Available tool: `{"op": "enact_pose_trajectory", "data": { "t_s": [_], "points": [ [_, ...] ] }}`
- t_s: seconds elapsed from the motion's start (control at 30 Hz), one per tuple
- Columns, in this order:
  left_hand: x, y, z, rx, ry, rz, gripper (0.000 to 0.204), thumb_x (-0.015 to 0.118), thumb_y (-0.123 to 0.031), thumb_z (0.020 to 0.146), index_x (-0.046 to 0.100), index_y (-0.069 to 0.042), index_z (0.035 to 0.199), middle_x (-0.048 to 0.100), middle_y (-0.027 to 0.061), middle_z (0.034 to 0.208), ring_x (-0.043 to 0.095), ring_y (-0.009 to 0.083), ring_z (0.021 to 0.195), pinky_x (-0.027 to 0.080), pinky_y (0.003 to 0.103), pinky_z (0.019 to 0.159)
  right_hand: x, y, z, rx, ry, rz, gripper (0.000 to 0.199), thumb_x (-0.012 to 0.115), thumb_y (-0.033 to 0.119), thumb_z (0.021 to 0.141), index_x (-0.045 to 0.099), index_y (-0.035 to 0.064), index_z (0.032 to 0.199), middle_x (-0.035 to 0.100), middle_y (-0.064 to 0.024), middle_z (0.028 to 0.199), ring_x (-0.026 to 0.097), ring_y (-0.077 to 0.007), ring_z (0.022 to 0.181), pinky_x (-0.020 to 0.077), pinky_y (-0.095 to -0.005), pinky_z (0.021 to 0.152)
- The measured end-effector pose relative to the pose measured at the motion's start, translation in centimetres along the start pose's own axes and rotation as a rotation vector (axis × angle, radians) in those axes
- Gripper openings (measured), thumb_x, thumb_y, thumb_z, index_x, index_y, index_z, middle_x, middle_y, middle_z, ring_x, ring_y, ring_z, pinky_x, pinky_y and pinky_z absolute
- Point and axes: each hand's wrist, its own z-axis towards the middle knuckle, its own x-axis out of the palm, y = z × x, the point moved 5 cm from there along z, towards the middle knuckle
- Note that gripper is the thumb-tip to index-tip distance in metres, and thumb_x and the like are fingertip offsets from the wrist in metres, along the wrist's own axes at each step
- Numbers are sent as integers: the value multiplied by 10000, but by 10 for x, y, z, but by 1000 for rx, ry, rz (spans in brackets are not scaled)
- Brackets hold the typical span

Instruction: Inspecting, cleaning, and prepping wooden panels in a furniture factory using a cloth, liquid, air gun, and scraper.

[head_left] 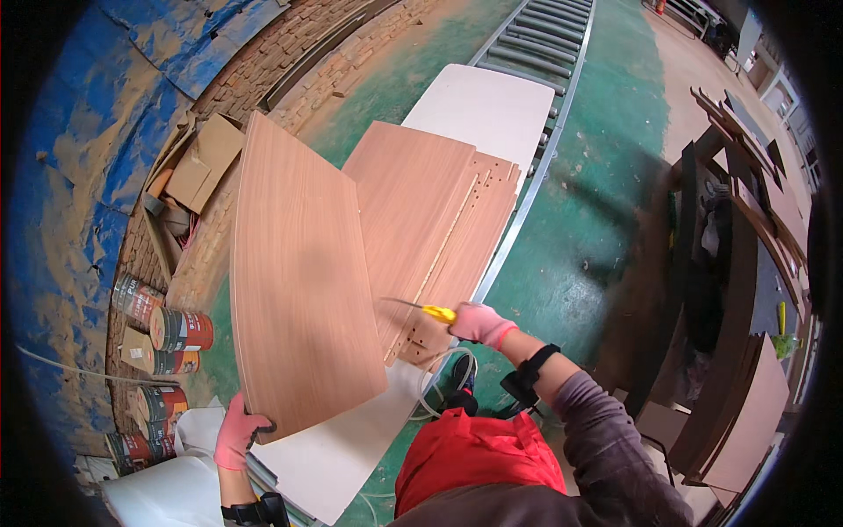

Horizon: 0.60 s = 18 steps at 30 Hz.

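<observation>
Green-painted floor (588, 176), scuffed and dusty, runs between a low brick wall (263, 70) on the left and dark wooden frames (729, 290) stacked on the right. A roller conveyor (544, 35) with grey tubes stretches away at the top, a white board (483, 110) lying at its near end.

On the counter (334, 457), whose white sheet top shows at the near edge, lies a stack of panels (439, 228) in reddish wood-grain laminate, flat and rectangular, with rows of small drilled holes along their right edges. The left hand (237, 435), in a pink glove, is closed around the lower corner of one large panel (299, 281), which is tilted up off the stack with its smooth face toward the camera. The right hand (479, 323), also pink-gloved, is wrapped around the yellow handle of a knife (421, 309), its thin blade pointing left, close to the raised panel's right edge, over the stack.

Left of the counter, open room is tight: round tins (180, 332) with red and white labels lie on their sides by the wall, and flattened brown cardboard (202, 162) leans there. Right of the conveyor the floor is open.
</observation>
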Motion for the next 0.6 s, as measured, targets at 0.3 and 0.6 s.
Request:
{"op": "enact_pose_trajectory", "data": {
  "t_s": [0.3, 0.6],
  "points": [
    [52, -46, -21, -30, 52, 27, 798, 627, -36, 599, 360, -24, 1351, 545, 155, 1175, 533, 273, 1056, 438, 332, 885, 106, -161, -15, 163, 162, -173, 524, 611, 170, 665, 574, 96, 1183, 623, -176, 1098, 588, -331, 1045, 493, -396, 873],
    [143, -69, -39, 190, 266, 256, 809, 609, -124, 642, 271, 31, 1360, 503, 275, 1201, 509, 401, 1093, 433, 426, 908, -59, 89, -6, -218, 56, 1478, 500, 508, 515, 895, 511, 124, 1207, 531, -13, 892, 541, -133, 776, 489, -329, 698]
  ]
}}
